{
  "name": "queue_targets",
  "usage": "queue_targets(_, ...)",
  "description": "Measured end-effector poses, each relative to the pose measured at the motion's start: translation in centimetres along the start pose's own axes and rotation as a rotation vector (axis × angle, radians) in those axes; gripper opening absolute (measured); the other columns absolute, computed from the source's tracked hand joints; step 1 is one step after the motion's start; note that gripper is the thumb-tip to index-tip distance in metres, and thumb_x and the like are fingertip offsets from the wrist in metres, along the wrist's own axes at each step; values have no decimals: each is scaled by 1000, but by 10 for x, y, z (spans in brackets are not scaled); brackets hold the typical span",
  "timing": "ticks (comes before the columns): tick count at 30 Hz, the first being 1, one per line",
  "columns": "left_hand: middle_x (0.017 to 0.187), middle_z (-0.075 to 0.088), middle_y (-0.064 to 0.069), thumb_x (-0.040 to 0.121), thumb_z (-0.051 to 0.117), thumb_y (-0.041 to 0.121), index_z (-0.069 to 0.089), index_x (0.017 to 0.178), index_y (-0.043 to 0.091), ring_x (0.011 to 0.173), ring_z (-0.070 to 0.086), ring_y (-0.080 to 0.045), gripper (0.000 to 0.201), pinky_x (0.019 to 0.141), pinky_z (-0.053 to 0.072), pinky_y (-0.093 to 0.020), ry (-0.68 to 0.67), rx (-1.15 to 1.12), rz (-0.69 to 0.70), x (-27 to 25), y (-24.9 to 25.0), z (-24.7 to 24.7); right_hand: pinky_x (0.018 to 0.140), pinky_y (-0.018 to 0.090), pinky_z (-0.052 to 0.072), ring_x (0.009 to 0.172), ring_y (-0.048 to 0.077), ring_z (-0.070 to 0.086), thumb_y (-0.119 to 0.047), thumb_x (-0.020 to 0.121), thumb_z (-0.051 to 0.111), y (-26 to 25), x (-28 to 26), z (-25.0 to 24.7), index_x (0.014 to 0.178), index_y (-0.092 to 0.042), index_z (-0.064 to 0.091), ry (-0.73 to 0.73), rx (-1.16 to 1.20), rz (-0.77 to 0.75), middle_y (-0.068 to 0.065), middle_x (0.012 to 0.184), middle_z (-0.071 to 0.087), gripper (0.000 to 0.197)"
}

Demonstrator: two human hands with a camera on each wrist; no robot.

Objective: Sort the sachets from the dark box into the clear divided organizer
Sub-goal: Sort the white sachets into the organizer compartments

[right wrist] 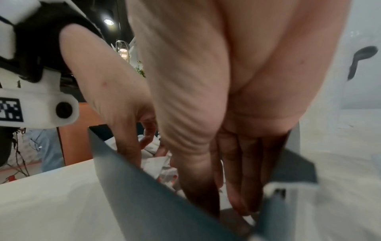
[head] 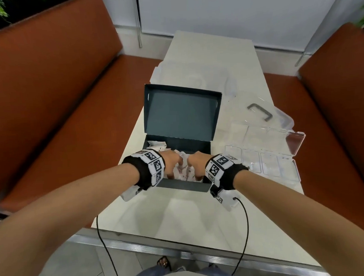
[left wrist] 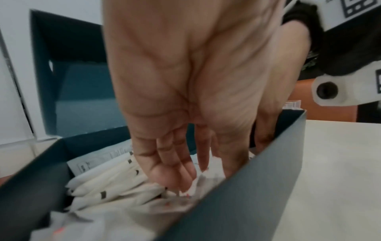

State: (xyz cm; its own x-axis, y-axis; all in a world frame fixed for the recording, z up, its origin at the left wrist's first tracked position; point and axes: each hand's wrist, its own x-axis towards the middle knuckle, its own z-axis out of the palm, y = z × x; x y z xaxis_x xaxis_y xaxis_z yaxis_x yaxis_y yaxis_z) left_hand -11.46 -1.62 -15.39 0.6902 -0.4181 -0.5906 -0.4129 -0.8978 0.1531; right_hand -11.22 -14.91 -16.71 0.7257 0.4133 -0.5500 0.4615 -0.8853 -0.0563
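The dark box (head: 185, 185) stands open at the table's middle, its lid (head: 180, 113) tipped up behind it. White sachets (head: 183, 173) with small dark and red marks fill it in a loose pile (left wrist: 115, 187). Both my hands are down inside the box at its near side. My left hand (head: 175, 169) points its fingers (left wrist: 171, 172) into the pile, touching the sachets. My right hand (head: 194, 168) reaches into the box's right corner with straight fingers (right wrist: 237, 187) beside the sachets (right wrist: 158, 164). The clear divided organizer (head: 267, 163) lies open just right of the box.
The organizer's clear lid with a grey handle (head: 259, 111) lies folded back behind its compartments. More clear plastic (head: 195, 74) sits beyond the box. Orange benches (head: 50, 102) flank the pale table (head: 180, 217). Black cables hang from both wrists over the near edge.
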Motion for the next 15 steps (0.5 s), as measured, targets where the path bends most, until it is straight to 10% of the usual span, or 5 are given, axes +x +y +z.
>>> queue_targets(4,120,61,-16,95,57,19,60,121,4,109,59,-28,29,85,45,-28,16,17,-6,6,6,10,65,32,50,70,25,58,-6,79,69,-4,1,6,119,-5,55,-9,38,56,5,75,54,42)
queue_targets(8,118,61,-12,93,61,18,62,117,8,107,60,-27,26,88,48,-30,59,23,42,4,4,9,85,37,54,99,30,63,-10,78,74,-4,-2,4,126,-6,55,-3,109,71,14,114,62,52)
queue_targets(15,114,60,-7,84,72,22,58,119,15,87,46,-18,39,76,40,-31,151,-37,22,-7,-5,2,88,36,53,101,29,62,-12,82,71,-2,-14,-6,109,3,64,41,128,19,17,112,64,32)
